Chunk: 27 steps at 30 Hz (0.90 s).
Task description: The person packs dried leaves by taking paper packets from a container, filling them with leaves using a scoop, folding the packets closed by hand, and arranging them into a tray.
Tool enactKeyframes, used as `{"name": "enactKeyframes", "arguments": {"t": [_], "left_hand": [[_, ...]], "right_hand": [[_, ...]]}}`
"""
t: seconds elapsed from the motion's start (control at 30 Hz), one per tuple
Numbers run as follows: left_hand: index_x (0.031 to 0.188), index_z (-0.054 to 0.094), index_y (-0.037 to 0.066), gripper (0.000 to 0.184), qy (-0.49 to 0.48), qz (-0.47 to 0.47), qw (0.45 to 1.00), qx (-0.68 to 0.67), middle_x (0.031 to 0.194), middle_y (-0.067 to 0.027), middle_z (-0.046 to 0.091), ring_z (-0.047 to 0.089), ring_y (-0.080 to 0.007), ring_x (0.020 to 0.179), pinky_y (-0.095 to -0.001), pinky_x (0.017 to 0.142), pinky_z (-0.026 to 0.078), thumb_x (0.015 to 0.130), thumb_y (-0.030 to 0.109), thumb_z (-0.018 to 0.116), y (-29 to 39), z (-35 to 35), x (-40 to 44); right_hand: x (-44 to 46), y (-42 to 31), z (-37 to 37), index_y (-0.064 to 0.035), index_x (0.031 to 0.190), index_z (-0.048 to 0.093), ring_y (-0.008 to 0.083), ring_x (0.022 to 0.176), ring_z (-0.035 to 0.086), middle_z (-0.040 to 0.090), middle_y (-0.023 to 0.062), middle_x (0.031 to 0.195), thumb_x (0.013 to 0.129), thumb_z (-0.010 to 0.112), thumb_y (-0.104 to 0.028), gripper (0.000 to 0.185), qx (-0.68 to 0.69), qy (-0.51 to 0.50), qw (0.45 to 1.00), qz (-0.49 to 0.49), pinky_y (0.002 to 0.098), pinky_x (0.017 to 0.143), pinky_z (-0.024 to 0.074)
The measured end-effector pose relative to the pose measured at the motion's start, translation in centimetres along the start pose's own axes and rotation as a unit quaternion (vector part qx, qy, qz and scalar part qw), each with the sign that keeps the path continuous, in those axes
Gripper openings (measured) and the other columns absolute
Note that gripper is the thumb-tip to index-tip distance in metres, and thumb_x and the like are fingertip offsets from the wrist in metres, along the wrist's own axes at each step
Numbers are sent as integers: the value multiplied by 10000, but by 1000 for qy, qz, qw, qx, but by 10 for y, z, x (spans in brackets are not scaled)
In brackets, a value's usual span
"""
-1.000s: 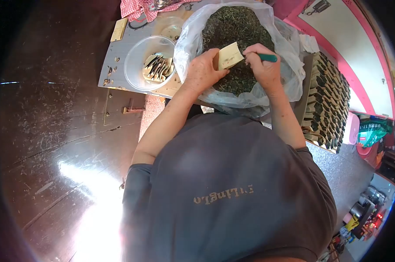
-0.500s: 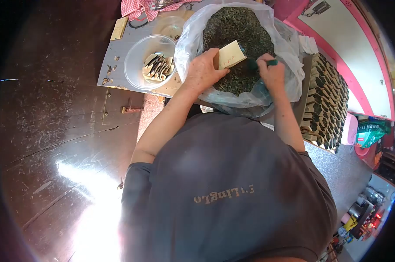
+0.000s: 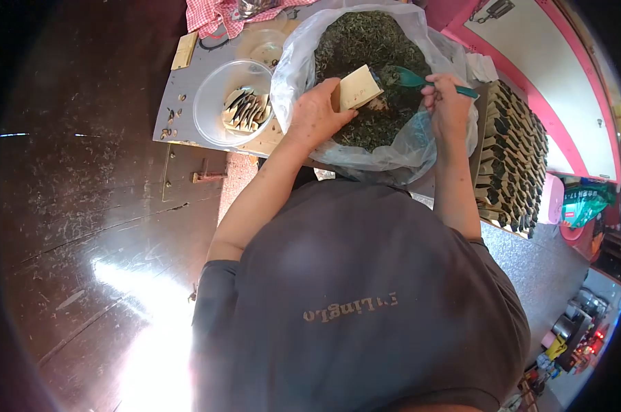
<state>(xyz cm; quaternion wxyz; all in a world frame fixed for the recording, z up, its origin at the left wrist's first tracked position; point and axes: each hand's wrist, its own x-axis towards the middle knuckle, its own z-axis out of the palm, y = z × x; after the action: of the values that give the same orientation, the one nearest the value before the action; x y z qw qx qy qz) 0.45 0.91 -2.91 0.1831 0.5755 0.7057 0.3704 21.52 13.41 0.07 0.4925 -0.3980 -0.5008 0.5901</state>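
My left hand (image 3: 317,115) grips a small tan paper packet (image 3: 359,89) over the near left part of a large plastic bag (image 3: 291,63). Dried dark green leaves (image 3: 372,41) fill the bag. Between the fingers of my right hand (image 3: 449,106) is the handle of a green spoon (image 3: 411,77), whose bowl points left at the leaves, close to the packet's right edge. Whether the bowl carries leaves is hard to tell. Left of the bag, a clear round tub (image 3: 206,103) holds several folded paper packets (image 3: 246,111).
Rows of filled packets (image 3: 510,158) stand in a box at the right. A red checked cloth (image 3: 211,15), a wooden block (image 3: 184,51) and small scattered bits lie on the table (image 3: 166,103). A pink-edged cabinet (image 3: 544,75) is at the upper right.
My right hand has moved right, away from the packet, and the green spoon now shows at full length over the leaves. My left hand still holds the packet in nearly the same place.
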Motion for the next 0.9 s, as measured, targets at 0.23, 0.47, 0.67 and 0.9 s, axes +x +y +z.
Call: {"name": "enactKeyframes", "arguments": {"t": [0.23, 0.47, 0.67, 0.9], "left_hand": [[1113, 581, 57, 551, 19, 14, 999, -29, 902, -158, 659, 647, -315, 826, -383, 734, 513, 641, 203, 824, -1, 2, -1], [1190, 541, 65, 638, 34, 4, 999, -33, 919, -165, 657, 648, -314, 820, -389, 726, 518, 640, 221, 824, -4, 2, -2], [1162, 554, 50, 592, 41, 26, 998, -32, 917, -164, 653, 639, -322, 846, -391, 730, 510, 660, 228, 812, 1, -1, -2], [1137, 562, 57, 564, 43, 7, 998, -47, 863, -146, 640, 632, -297, 775, -380, 693, 505, 659, 224, 813, 0, -2, -2]], "right_hand": [[-17, -14, 32, -11, 786, 628, 106, 529, 527, 606, 53, 659, 818, 540, -78, 116, -139, -80, 985, -71, 237, 484, 395], [-32, -40, 64, 7, 769, 582, 192, 629, 598, 582, 90, 689, 805, 558, 4, 44, -260, -178, 890, -330, 299, 593, 464], [-4, -37, 34, 8, 794, 616, 136, 650, 550, 578, 60, 697, 825, 561, -33, 75, -254, -51, 935, -240, 272, 624, 442], [-1, 61, 45, -30, 792, 608, 212, 589, 619, 599, 123, 647, 848, 556, -119, 118, -327, -113, 928, -140, 332, 566, 474]]}}
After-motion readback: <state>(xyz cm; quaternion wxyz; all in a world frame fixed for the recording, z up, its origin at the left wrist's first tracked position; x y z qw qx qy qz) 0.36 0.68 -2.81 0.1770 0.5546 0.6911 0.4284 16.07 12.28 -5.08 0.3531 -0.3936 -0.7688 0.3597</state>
